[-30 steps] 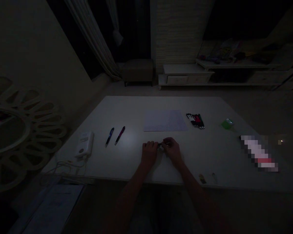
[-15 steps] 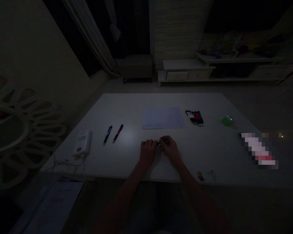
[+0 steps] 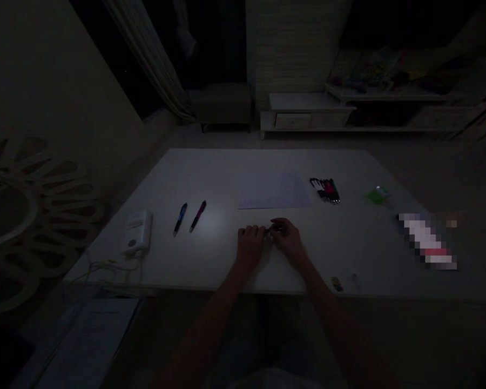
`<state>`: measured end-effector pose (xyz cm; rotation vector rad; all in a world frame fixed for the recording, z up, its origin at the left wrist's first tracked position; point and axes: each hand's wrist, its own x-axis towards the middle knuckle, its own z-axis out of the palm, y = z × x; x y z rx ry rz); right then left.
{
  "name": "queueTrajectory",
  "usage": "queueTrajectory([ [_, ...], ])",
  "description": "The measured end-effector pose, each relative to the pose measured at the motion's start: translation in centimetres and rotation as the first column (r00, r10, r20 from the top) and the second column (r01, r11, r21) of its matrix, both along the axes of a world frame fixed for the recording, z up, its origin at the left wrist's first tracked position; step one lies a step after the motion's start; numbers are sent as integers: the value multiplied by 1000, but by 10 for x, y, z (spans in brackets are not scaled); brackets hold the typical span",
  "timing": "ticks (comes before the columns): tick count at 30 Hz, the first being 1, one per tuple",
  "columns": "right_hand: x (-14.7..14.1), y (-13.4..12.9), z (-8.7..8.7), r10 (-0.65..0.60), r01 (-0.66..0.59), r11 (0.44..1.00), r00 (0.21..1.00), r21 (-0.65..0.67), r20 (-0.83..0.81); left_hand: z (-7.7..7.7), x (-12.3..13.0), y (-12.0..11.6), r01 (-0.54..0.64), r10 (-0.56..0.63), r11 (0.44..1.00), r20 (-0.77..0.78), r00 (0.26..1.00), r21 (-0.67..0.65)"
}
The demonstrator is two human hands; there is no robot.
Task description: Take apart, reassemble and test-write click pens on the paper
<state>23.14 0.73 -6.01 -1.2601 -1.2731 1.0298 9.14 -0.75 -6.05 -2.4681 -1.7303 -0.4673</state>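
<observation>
Over the near middle of the white table (image 3: 218,178), my hands meet at a small, dark, pen-like object (image 3: 267,232), mostly hidden by the fingers. My left hand (image 3: 250,246) is closed round one end, knuckles up. Thumb and fingers of my right hand (image 3: 287,237) pinch the other end. Just beyond them lies a sheet of paper (image 3: 273,190) covered in fine marks. To the left are a blue and black pen (image 3: 180,219) and a purple and black pen (image 3: 198,216), side by side. A row of several dark pens (image 3: 325,190) lies right of the paper.
A white box-shaped device (image 3: 137,232) with cables stands at the table's left edge. On the right are a green item (image 3: 376,195) and a blurred-out phone-like slab (image 3: 426,241). A small colourful piece (image 3: 337,284) lies near the front edge. The room is dim.
The view has shifted slightly, so the table sits a little higher in it. Both hands keep hold of the dark object; my right fingers have altered their pinch slightly.
</observation>
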Motion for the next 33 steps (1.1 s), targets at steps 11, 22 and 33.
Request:
queueTrajectory([
  [11, 0, 2, -5, -8, 6, 999, 999, -33, -44, 2, -1, 0, 12, -13, 999, 17, 1000, 46],
  [22, 0, 0, -7, -32, 32, 999, 999, -27, -2, 1, -4, 1, 22, -23, 999, 15, 1000, 41],
  [33, 1, 2, -9, -30, 32, 996, 999, 85, -20, -4, -7, 4, 37, -57, 988, 131, 990, 150],
])
